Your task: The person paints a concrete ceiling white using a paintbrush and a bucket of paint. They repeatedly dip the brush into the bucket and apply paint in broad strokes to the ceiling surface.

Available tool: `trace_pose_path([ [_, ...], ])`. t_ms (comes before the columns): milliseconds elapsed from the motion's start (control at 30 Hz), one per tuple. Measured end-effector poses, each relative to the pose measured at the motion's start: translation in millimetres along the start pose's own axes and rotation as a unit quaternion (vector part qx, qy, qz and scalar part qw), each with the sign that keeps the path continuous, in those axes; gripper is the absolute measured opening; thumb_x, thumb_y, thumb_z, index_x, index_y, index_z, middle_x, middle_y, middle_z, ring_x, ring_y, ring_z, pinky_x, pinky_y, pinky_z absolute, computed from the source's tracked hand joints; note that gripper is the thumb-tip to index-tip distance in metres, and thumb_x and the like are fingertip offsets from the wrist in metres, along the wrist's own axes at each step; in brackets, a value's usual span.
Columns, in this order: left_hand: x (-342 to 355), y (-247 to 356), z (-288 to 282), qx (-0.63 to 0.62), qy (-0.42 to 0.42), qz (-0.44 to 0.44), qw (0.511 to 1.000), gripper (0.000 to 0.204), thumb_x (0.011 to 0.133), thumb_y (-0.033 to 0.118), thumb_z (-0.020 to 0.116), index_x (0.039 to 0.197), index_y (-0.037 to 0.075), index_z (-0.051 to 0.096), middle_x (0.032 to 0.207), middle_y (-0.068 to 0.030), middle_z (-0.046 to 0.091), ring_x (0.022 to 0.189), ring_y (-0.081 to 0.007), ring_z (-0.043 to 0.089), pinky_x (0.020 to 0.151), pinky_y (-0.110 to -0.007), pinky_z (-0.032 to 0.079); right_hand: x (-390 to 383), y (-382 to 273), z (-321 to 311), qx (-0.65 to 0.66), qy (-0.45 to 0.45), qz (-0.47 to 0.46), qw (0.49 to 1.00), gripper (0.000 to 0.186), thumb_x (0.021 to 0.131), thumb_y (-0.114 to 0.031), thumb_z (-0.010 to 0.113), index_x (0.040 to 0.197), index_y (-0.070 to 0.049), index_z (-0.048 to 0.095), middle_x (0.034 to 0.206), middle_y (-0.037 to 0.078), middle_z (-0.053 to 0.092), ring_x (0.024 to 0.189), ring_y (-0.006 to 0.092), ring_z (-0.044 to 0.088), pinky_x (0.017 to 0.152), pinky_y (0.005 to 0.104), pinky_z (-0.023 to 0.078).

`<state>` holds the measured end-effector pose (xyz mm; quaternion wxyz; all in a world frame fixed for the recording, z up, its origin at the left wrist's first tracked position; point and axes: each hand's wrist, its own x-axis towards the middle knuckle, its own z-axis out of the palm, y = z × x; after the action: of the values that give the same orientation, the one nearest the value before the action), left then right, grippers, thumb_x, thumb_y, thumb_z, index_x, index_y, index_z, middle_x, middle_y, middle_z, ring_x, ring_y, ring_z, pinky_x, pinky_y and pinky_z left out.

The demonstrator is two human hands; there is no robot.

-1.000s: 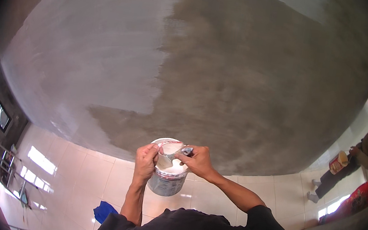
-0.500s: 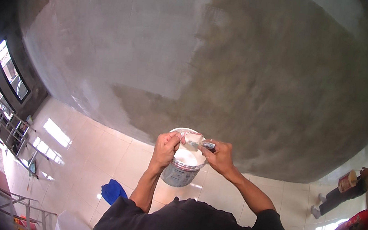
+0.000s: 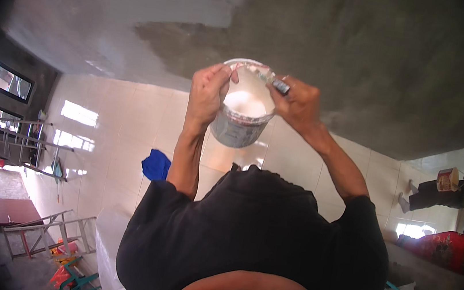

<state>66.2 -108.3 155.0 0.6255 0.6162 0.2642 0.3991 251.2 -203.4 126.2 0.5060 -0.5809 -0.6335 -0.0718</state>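
A round bucket [image 3: 238,130] of white liquid [image 3: 246,103] hangs in front of me, close to the wall. At its left side my left hand [image 3: 207,93] is closed, fingers curled over the edge; whether they pinch the rim or the handle is hard to make out. My right hand [image 3: 300,106] grips a short tool [image 3: 280,86] with a dark, spattered handle. Its pale, smeared end lies by the far inner rim, and I cannot tell whether it is a brush or a scraper.
The wall [image 3: 341,60] ahead is part lighter grey, part darker. A blue cloth [image 3: 156,164] lies on the tiled floor [image 3: 124,126]. Metal frames [image 3: 53,233] stand at left. Another person [image 3: 440,194] with a small tub [image 3: 447,179] is at right, near a red patterned item [image 3: 445,250].
The bucket and both hands now appear higher in the picture, and the view has tilted down toward my body. Both hands keep their grip, the tool's end now nearer the rim.
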Motion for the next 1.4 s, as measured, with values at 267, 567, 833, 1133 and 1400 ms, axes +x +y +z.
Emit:
trace_pose_path([
  [267,5,-2,1,-0.015,-0.009,-0.004,1.0,0.028,0.096,0.02,0.05,0.076,0.004,0.061,0.053,0.0105,0.034,0.048,-0.0008,0.025,0.046,-0.022,0.016,15,-18,-7,0.25,-0.069,0.295,0.92,0.014,0.08,-0.009,0.075,0.084,0.003,0.07,0.062,0.004,0.066,0.053,0.0088,0.06,0.048,0.0226,0.046],
  [567,7,-10,-2,-0.006,-0.007,0.003,1.0,0.027,0.096,0.021,0.05,0.079,0.003,0.06,0.053,0.0104,0.033,0.045,-0.0003,0.022,0.041,-0.021,0.015,13,3,1,0.289,-0.104,0.334,0.891,0.011,0.081,-0.008,0.074,0.082,0.002,0.07,0.067,0.007,0.068,0.055,0.0068,0.059,0.047,0.0218,0.043],
  [833,5,-5,0,0.014,-0.008,-0.016,1.0,0.028,0.096,0.022,0.049,0.078,0.003,0.06,0.051,0.011,0.032,0.043,-0.0001,0.022,0.04,-0.021,0.015,5,21,21,0.159,-0.036,0.157,0.974,0.017,0.077,-0.01,0.074,0.091,-0.001,0.073,0.073,0.013,0.07,0.056,0.0151,0.064,0.051,0.0285,0.047],
  [1133,6,-9,-4,0.005,-0.014,-0.011,1.0,0.027,0.097,0.022,0.048,0.08,0.003,0.059,0.052,0.0109,0.032,0.044,-0.0001,0.023,0.04,-0.021,0.015,-4,11,22,0.042,-0.004,0.003,0.999,0.017,0.076,-0.01,0.076,0.089,-0.001,0.071,0.076,0.011,0.07,0.055,0.0143,0.063,0.05,0.0264,0.048],
  [1400,10,-15,-4,0.003,-0.008,0.021,1.0,0.027,0.097,0.022,0.048,0.081,0.003,0.06,0.053,0.0102,0.033,0.045,-0.0007,0.022,0.041,-0.022,0.014,10,-4,1,0.288,-0.09,0.304,0.904,0.014,0.08,-0.01,0.075,0.083,0.002,0.069,0.068,0.007,0.069,0.056,0.0085,0.061,0.047,0.0225,0.044],
])
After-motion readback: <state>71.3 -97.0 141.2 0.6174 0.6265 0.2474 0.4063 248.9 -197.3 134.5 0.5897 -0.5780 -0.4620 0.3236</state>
